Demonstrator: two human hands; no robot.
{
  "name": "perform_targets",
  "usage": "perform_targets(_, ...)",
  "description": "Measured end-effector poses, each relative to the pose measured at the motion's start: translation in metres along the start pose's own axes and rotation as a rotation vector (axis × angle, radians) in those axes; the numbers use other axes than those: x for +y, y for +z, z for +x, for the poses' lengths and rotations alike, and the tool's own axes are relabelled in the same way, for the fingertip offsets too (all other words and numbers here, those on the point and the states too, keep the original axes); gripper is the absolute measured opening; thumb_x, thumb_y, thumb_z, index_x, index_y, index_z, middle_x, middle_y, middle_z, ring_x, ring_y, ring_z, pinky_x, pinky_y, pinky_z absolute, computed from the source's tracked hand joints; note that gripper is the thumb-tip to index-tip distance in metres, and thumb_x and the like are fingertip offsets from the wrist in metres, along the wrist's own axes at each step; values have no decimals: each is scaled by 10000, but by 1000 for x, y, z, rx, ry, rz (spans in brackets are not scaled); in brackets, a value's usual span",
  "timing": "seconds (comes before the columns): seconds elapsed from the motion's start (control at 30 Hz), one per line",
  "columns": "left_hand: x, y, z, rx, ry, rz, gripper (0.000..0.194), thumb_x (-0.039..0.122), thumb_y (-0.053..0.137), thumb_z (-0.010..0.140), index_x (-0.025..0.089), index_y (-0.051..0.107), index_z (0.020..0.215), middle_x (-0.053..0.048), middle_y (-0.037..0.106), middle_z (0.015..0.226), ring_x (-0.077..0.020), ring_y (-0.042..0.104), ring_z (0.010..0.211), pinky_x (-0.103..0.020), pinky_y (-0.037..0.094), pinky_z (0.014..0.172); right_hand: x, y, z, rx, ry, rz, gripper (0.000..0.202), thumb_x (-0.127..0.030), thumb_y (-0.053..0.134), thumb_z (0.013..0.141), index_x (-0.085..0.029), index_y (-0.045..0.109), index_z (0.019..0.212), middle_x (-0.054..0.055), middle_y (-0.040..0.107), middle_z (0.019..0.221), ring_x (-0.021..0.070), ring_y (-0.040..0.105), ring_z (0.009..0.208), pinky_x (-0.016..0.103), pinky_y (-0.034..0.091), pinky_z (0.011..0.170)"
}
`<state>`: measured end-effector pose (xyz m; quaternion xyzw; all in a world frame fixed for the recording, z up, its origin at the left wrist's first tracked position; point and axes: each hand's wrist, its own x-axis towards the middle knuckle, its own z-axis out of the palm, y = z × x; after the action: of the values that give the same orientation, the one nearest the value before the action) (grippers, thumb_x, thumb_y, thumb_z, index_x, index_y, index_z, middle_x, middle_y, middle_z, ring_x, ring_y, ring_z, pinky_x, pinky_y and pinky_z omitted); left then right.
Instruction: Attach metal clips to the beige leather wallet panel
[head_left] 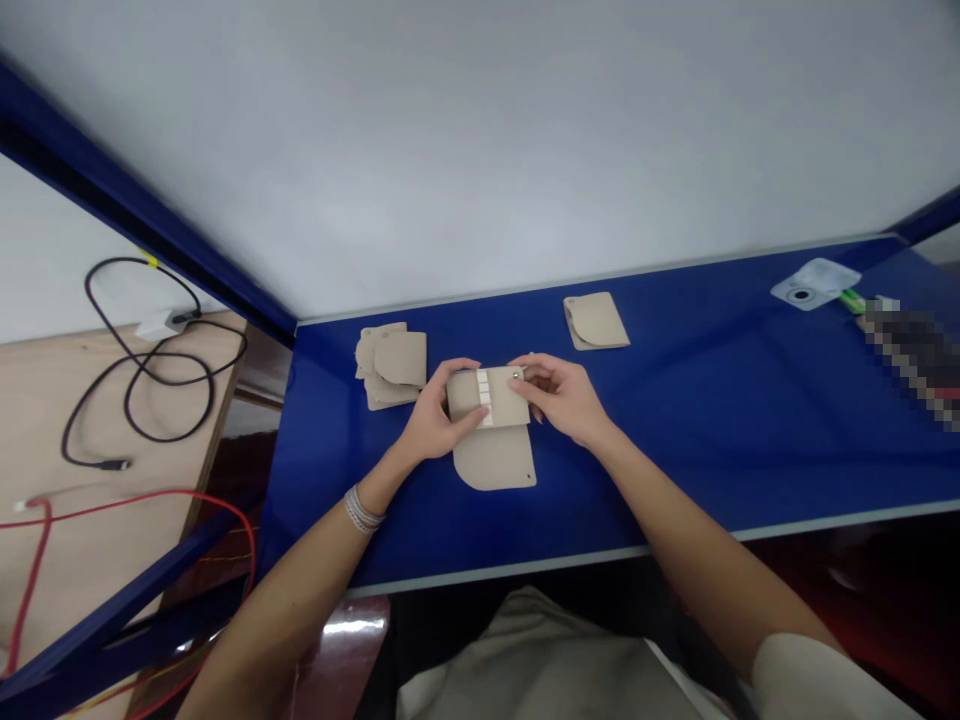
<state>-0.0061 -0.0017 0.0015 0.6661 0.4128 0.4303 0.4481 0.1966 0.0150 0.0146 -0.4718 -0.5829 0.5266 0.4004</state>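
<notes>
Between my two hands is a beige folding pouch with its rounded flap hanging toward me. A strip of white squares runs down its front, and a small metal snap shows near its upper right corner. My left hand grips the left side, thumb across the white strip. My right hand pinches the right edge near the snap; some of its fingers are hidden behind the pouch. Left of my left hand lies a small pile of similar beige pouches. Another folded beige pouch lies beyond my right hand.
The blue tabletop meets a pale wall panel at the back. At the far right lie a clear plastic packet and a blurred-out dark item. A black cable and red wires rest on the wooden surface to the left.
</notes>
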Motion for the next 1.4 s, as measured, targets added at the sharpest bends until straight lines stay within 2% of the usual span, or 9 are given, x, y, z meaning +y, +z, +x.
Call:
perform_targets(0.13, -1, 0, 0, 2, 4, 11, 506, 292, 659, 750, 198, 442, 1197, -105, 512, 1133, -195, 541, 913, -311, 486, 739, -1, 0, 0, -4, -2, -9, 366, -433, 629, 752, -162, 616, 998, 33, 630, 747, 65, 456, 407, 227, 384, 366)
perform_targets(0.67, 1, -1, 0, -5, 5, 9, 478, 275, 645, 761, 198, 446, 1189, -103, 511, 1147, -189, 541, 912, -306, 479, 740, -1, 0, 0, -1, -17, -12, 354, -427, 630, 758, -169, 617, 1001, 26, 627, 737, 69, 464, 408, 228, 378, 367)
perform_targets(1.4, 4, -2, 1, 13, -13, 18, 447, 290, 632, 762, 196, 466, 1167, -82, 525, 1083, -158, 532, 814, -280, 470, 691, 0, 0, 0, -36, -14, -33, 379, -448, 624, 754, -176, 615, 1017, 26, 621, 748, 81, 476, 447, 231, 398, 383)
